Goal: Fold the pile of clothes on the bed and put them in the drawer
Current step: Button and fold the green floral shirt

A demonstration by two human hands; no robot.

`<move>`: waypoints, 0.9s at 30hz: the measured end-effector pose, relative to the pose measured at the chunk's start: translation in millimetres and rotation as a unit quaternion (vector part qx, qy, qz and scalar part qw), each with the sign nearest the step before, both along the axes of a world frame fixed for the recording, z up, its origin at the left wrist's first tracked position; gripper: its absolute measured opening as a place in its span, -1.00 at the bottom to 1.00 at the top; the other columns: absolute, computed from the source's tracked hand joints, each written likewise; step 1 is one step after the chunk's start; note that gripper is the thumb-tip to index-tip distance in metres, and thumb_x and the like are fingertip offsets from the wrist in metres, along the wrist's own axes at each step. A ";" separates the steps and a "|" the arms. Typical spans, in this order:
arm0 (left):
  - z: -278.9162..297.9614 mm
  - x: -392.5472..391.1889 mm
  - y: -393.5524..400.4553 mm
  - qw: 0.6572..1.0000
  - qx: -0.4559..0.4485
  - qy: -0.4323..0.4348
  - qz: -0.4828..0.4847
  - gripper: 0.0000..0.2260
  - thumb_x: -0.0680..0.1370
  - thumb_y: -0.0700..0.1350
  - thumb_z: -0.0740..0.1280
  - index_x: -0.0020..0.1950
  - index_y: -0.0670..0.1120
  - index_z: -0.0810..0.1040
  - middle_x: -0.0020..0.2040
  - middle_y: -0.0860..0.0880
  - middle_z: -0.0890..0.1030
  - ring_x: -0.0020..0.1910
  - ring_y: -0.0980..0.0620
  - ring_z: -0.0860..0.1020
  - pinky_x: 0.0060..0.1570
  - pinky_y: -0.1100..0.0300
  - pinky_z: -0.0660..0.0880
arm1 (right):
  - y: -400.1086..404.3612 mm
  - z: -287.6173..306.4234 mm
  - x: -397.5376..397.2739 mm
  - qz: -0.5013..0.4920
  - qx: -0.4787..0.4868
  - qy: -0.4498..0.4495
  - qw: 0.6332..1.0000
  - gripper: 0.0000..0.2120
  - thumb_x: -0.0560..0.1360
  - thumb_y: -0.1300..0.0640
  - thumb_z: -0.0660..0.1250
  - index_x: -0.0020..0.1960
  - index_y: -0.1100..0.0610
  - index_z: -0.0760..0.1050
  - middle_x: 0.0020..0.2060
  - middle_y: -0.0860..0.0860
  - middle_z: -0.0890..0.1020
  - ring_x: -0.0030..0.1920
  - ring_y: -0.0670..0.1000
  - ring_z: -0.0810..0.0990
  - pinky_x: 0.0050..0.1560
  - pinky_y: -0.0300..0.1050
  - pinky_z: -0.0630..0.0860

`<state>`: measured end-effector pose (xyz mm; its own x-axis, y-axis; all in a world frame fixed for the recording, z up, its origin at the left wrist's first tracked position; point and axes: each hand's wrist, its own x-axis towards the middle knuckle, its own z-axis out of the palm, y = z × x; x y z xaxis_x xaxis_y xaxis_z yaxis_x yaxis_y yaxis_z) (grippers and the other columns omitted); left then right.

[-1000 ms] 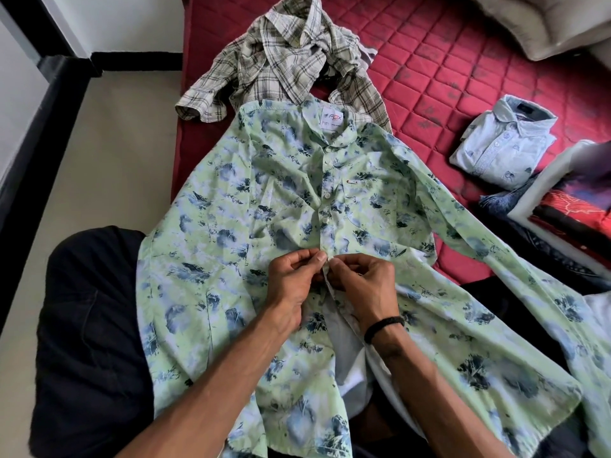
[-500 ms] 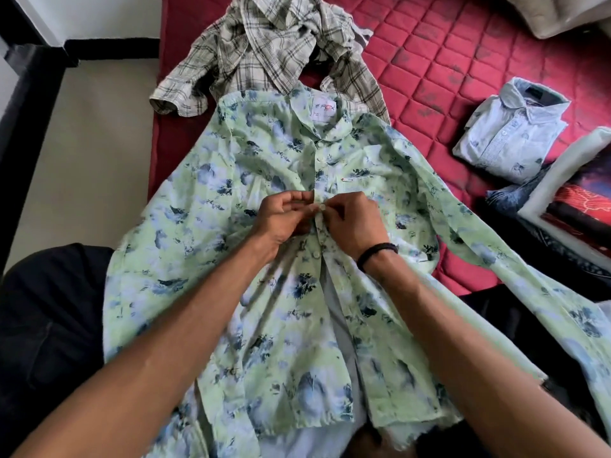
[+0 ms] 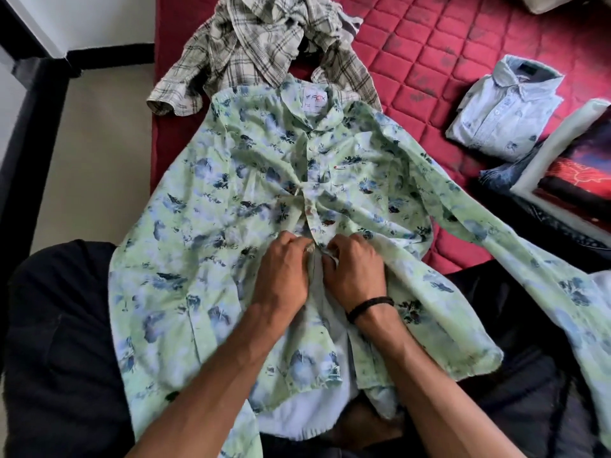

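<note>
Your left hand (image 3: 281,276) and right hand (image 3: 353,272) meet at the placket of the green floral shirt (image 3: 205,233), each pinching one front edge, apparently closing a button below the one already fastened (image 3: 309,211). The shirt lies face up, its collar on the red quilted bed (image 3: 429,61) and its hem across your lap. Keep both edges level and taut so that button and hole align; pull no wrinkles into the chest. Once it is closed, smooth the fronts flat before folding. A crumpled plaid shirt (image 3: 258,51) waits beyond the collar; a folded pale blue shirt (image 3: 502,110) lies to the right. No drawer is in view.
</note>
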<state>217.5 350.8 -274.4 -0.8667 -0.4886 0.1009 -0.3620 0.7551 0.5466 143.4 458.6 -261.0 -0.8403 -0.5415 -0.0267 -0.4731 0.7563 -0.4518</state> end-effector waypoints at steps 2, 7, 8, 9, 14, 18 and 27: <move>0.9 -2.6 -2.6 1.000 -0.024 -0.018 -0.006 -0.74 0.60 -0.30 0.32 0.25 -0.12 0.64 0.11 -0.10 0.59 0.05 -0.09 0.59 0.10 0.08 0.56 | -2.8 -1.6 -1.9 -0.009 -0.003 0.005 1.000 -0.86 0.57 0.14 0.32 -0.08 0.20 0.57 -0.10 0.19 0.61 -0.09 0.26 0.59 -0.14 0.04 0.47; 9.5 -0.3 -1.9 1.000 -0.019 -0.021 -0.013 -0.98 0.59 -0.20 0.40 0.01 -0.10 0.60 -0.05 -0.06 0.62 -0.08 -0.07 0.60 -0.07 0.02 0.59 | 10.2 2.8 -19.9 -0.103 -0.112 -0.183 0.971 -0.87 0.55 0.18 0.39 -0.17 0.13 0.62 -0.35 0.05 0.68 -0.36 0.06 0.61 -0.36 -0.14 0.47; 10.2 0.6 -2.9 1.000 -0.017 -0.017 -0.004 -0.98 0.59 -0.18 0.42 -0.02 -0.09 0.60 -0.09 -0.03 0.63 -0.12 -0.04 0.61 -0.10 0.04 0.61 | 14.8 4.3 -21.7 -0.119 -0.145 -0.248 0.950 -0.83 0.57 0.18 0.38 -0.21 0.13 0.60 -0.42 0.03 0.67 -0.47 0.01 0.56 -0.46 -0.18 0.45; 10.3 -0.2 -3.3 1.000 -0.017 -0.012 0.006 -0.96 0.58 -0.16 0.43 -0.05 -0.07 0.61 -0.13 0.00 0.65 -0.17 -0.01 0.63 -0.15 0.06 0.64 | 19.7 5.9 -23.5 -0.134 -0.172 -0.306 0.927 -0.79 0.59 0.18 0.39 -0.24 0.13 0.60 -0.45 0.04 0.67 -0.52 0.00 0.52 -0.49 -0.16 0.46; 14.5 -1.4 5.8 0.987 0.132 0.050 0.077 -0.96 0.51 -0.12 0.53 -0.13 0.00 0.71 -0.28 0.16 0.68 -0.33 0.24 0.64 -0.28 0.28 0.63 | 27.4 6.8 -31.6 -0.149 -0.266 -0.472 0.827 -0.87 0.58 0.22 0.43 -0.13 0.21 0.59 -0.31 0.18 0.64 -0.20 0.19 0.58 0.01 0.19 0.51; 12.0 -1.6 13.1 0.964 0.236 0.056 0.110 -0.95 0.49 -0.09 0.55 -0.08 0.00 0.75 -0.22 0.15 0.71 -0.25 0.28 0.65 -0.18 0.27 0.65 | 25.6 5.6 -31.2 -0.133 -0.276 -0.478 0.823 -0.90 0.59 0.24 0.42 -0.09 0.25 0.60 -0.22 0.24 0.58 -0.23 0.15 0.55 -0.25 -0.03 0.50; 10.6 -3.0 15.4 0.947 0.286 0.073 0.128 -0.86 0.50 -0.17 0.55 0.04 -0.12 0.74 -0.10 0.01 0.74 -0.15 0.18 0.68 -0.10 0.32 0.63 | 17.5 -0.6 -25.0 -0.153 -0.259 -0.424 0.854 -0.89 0.58 0.22 0.44 -0.08 0.27 0.65 -0.30 0.17 0.62 -0.32 0.09 0.50 -0.28 -0.04 0.46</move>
